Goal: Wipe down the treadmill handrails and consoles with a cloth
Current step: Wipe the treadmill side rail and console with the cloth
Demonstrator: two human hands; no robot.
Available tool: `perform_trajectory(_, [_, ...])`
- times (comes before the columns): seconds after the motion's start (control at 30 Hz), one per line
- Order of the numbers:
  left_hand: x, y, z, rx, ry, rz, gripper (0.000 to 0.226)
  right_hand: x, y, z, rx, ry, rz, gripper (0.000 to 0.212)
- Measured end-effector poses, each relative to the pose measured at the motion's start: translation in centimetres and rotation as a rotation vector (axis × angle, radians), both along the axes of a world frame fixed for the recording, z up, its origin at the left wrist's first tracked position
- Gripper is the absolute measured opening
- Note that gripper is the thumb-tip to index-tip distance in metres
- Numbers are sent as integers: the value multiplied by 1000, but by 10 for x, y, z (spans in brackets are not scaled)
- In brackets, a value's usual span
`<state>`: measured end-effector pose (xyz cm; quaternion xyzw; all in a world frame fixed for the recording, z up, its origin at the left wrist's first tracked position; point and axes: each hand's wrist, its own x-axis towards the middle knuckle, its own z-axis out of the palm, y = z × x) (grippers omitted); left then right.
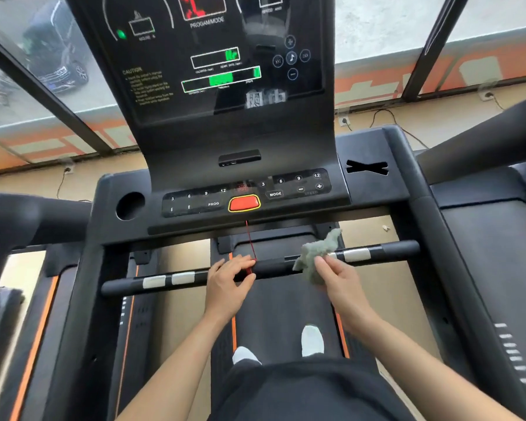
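Head view, near to far. Both forearms reach forward over the belt, wrists level, above the white shoes [312,340].

The left hand [230,281] rests palm-down on the middle of the handrail [274,267]. Its forefinger and thumb are closed on the lower end of the red safety cord [249,238], with the other fingers laid over the bar.

The right hand [336,276] is just beside the bar, fingers pinched together on the cloth [316,253]. The cloth is bunched, draped over the handrail and touching it next to the right sensor plate [356,255].

Assessment: the step in hand is wiping the crossbar.

Recommendations:
- Spread the cloth flatter and wrap it round the bar, so the underside is cleaned as well as the top.
- Work outward in one pass across the sensor plate.
- Keep the cord lifted clear rather than pulled, as a tug could unseat it at the stop button [244,203].

Beyond the bar, the key panel [213,203] and the upright display [225,71] are lit. Judged from the cloth's position, neither is being wiped yet.
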<state>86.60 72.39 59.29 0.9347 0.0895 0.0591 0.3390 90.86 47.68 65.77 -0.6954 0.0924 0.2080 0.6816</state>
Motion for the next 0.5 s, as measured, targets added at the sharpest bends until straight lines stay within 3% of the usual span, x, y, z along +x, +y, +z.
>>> perform_trajectory(0.1, [-3, 3, 2, -45, -45, 52, 26, 25, 0, 0, -420, -489, 154, 41])
perform_trajectory(0.2, [-5, 9, 2, -60, -52, 82, 28, 41, 19, -19, -640, -851, 361, 21])
perform_trajectory(0.33, [-6, 18, 0, -53, -59, 64, 18, 30, 47, -54, -823, -1035, 710, 21])
perform_trajectory(0.5, [-14, 12, -4, 57, -51, 128, 22, 21, 40, -65, -903, -1105, 733, 38])
